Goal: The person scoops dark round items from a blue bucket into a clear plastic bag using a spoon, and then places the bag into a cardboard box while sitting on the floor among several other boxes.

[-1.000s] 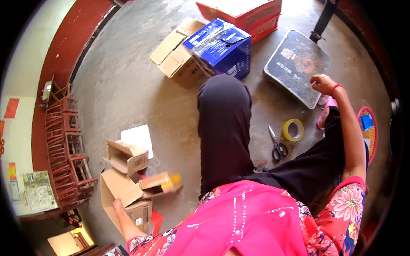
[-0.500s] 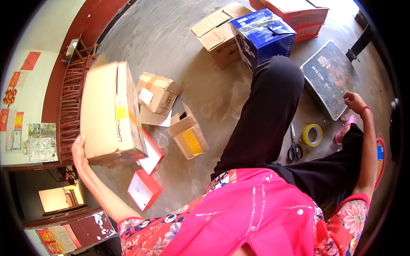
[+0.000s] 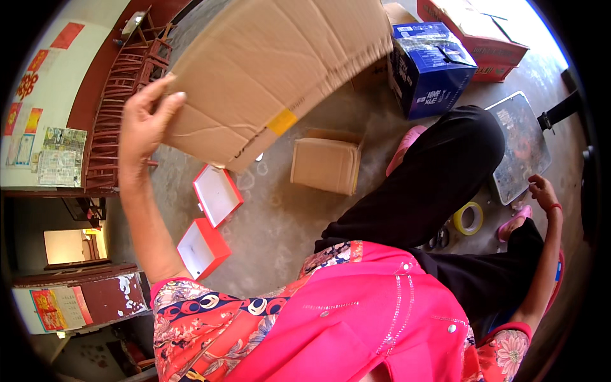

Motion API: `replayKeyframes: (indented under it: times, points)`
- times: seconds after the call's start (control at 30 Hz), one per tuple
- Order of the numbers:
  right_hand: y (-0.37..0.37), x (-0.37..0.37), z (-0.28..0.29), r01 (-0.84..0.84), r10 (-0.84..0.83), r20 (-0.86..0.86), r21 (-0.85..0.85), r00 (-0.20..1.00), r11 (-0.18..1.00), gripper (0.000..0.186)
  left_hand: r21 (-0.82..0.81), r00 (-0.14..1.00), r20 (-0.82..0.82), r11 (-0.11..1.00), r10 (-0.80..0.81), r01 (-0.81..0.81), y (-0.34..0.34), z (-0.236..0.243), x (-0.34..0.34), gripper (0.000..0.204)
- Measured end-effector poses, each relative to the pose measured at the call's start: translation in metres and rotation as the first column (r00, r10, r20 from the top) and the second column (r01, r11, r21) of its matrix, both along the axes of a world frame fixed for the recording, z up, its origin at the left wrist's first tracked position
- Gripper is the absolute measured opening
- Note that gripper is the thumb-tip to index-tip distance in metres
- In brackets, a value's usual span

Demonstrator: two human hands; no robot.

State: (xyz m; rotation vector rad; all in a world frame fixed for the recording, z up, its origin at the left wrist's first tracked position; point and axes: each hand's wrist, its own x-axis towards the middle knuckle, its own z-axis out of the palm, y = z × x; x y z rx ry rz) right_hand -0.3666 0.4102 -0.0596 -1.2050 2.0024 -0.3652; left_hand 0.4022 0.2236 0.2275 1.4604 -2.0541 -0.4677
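L hand (image 3: 143, 122): holds lg corrugated carton (image 3: 273, 79) by edge, L of blue box (image 3: 436, 71) | R hand (image 3: 542, 191): looks empty, loosely curled, R of blue box | prob. light, bendy; grip corners

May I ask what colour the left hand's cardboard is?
The cardboard is brown with a yellow patch; head view.

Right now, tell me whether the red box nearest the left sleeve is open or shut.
Open: no lid covers the red box, and its white interior shows.
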Motion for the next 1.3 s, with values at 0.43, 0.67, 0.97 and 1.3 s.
replayKeyframes:
  times: [0.43, 0.67, 0.97, 1.3]
  points:
    - [-0.006, 0.021, 0.008, -0.011, 0.011, -0.037, 0.01, 0.999, 1.0, 0.022, 0.343, 0.999, -0.031, 0.938, -0.044, 0.052, -0.021, -0.051, 0.018, 0.03]
    - [-0.017, 0.016, -0.003, -0.057, 0.057, -0.019, 0.029, 0.998, 0.998, 0.022, 0.222, 0.99, -0.122, 0.974, 0.073, -0.045, -0.033, -0.005, 0.063, 0.034]
    - [-0.006, 0.022, 0.005, -0.038, 0.041, -0.05, 0.068, 0.998, 0.997, 0.018, -0.254, 0.93, 0.27, 0.95, 0.251, -0.183, -0.089, -0.14, 0.117, 0.035]
    - [0.005, 0.013, -0.008, -0.021, 0.022, -0.011, 0.109, 1.0, 0.994, 0.019, -0.347, 0.831, 0.298, 0.864, 0.47, -0.365, -0.077, -0.231, 0.108, 0.038]
